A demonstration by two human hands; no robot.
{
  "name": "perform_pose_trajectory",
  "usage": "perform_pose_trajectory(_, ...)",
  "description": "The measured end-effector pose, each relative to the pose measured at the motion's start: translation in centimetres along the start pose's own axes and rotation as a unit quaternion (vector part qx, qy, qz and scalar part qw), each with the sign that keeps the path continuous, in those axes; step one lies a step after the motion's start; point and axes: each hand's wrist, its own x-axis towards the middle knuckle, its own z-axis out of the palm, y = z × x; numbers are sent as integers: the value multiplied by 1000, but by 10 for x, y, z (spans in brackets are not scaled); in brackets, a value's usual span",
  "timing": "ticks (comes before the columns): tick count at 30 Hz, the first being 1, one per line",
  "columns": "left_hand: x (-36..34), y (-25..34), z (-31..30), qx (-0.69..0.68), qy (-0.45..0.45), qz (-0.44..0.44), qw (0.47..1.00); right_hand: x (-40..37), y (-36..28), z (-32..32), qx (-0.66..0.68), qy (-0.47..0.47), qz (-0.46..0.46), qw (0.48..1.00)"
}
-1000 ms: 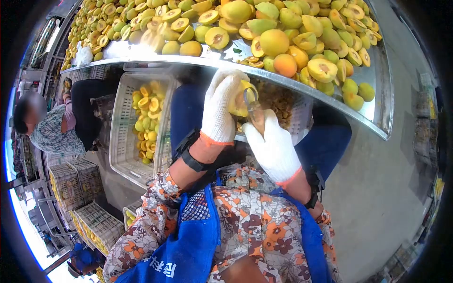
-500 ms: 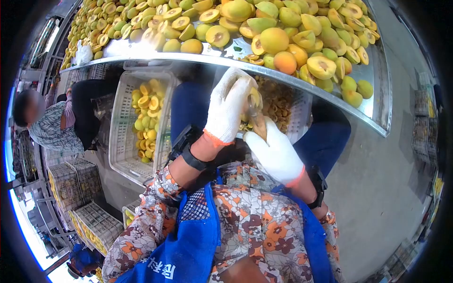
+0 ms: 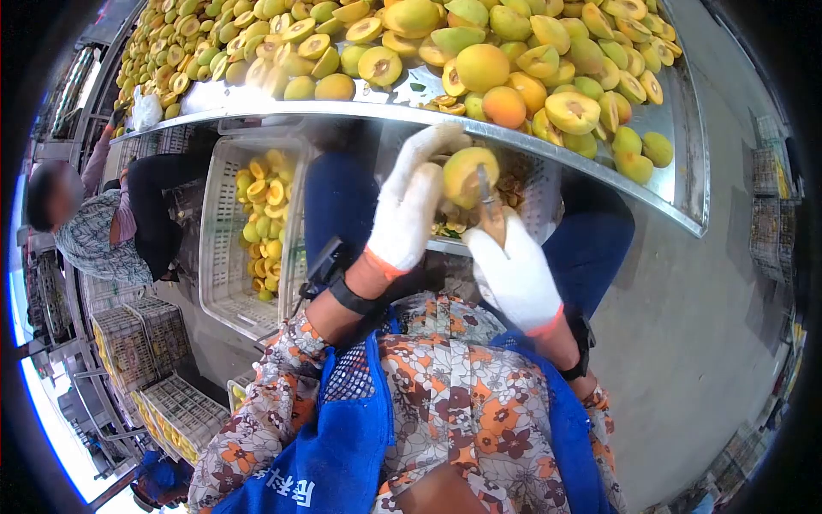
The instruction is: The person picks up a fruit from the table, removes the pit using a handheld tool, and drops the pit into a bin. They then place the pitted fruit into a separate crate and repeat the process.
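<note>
**Yellow fruit held at the table's edge, tool against its face**

The yellow fruit [image 3: 467,174] sits just below the rim of the steel table [image 3: 681,163], lifted in front of the person's chest and over a white mesh crate [image 3: 541,199] between the knees. The left hand [image 3: 409,204], in a white cotton glove with an orange cuff, has its fingers curled round the fruit's left side and grips it firmly. The right hand [image 3: 515,276], gloved the same way, is closed round the wooden handle of a small coring tool [image 3: 490,210]. The tool's metal tip lies against the right side of the fruit.

Inside the crate under the hands lie brownish scraps, too small to tell apart. Above, the table carries a thick pile of fruit [image 3: 479,64], whole ones mixed with cut halves turned face up. To the left stands a second white crate [image 3: 214,248], partly filled with fruit halves [image 3: 265,214]. Beyond it a co-worker [image 3: 94,240] in a patterned top stands at the same table, with stacked crates [image 3: 128,338] near them on the floor. The person wears a blue apron [image 3: 342,445] over a flowered shirt.
</note>
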Motion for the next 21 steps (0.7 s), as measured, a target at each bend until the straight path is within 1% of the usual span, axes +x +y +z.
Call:
perform_pose_trajectory(1, 5, -6, 5, 19, -29, 76, 997, 1, 5, 7, 7, 1, -24, 1000)
perform_pose_trajectory(2, -2, -3, 10, 24, -34, 32, 999, 3, 7, 14, -3, 2, -56, 998)
perform_pose_trajectory(4, -1, -9, 15, 52, 7, 35, 998, -6, -3, 12, 96, -54, 46, 993)
perform_pose_trajectory(5, -1, -9, 17, 52, 7, 34, 998, -10, -6, 11, 96, -54, 46, 993)
perform_pose_trajectory(7, -1, -6, 19, 44, 37, -9, 998, -14, -8, 11, 228, -121, 133, 957)
perform_pose_trajectory(8, 1, -3, 18, 47, 41, -8, 998, -14, -5, 14, 228, -126, 132, 957)
perform_pose_trajectory(10, 8, 1, 14, 85, -1, -108, 991, -8, 1, 20, 177, -93, 103, 974)
perform_pose_trajectory(11, 7, -2, 13, 82, 2, -90, 993, -7, -1, 19, 176, -98, 101, 974)
perform_pose_trajectory(12, 7, -4, 11, 82, 4, -90, 993, -7, -4, 16, 215, -124, 126, 961)
perform_pose_trajectory(13, 4, -5, 9, 107, 2, -61, 992, -8, -5, 14, 252, -149, 153, 944)
perform_pose_trajectory(14, 4, -5, 7, 132, 1, -31, 991, -8, -3, 13, 252, -151, 154, 944)
perform_pose_trajectory(15, 4, -6, 5, 133, 4, -31, 991, -7, 0, 13, 282, -164, 165, 931)
perform_pose_trajectory(16, 8, -5, 3, 103, -16, -97, 990, -4, 1, 13, 311, -178, 175, 917)
perform_pose_trajectory(17, 13, -5, 0, 72, -34, -162, 984, -2, 1, 16, 308, -183, 172, 917)
perform_pose_trajectory(18, 18, -10, 2, 52, -25, -189, 980, -1, 2, 19, 298, -163, 170, 925)
perform_pose_trajectory(19, 16, -15, 3, 67, -16, -159, 985, -2, 1, 22, 288, -142, 168, 932)
perform_pose_trajectory(20, 15, -19, 3, 81, -8, -127, 989, -1, 0, 21, 287, -145, 166, 932)
perform_pose_trajectory(21, 16, -21, 0, 82, -6, -122, 989, 1, -2, 17, 288, -171, 170, 927)
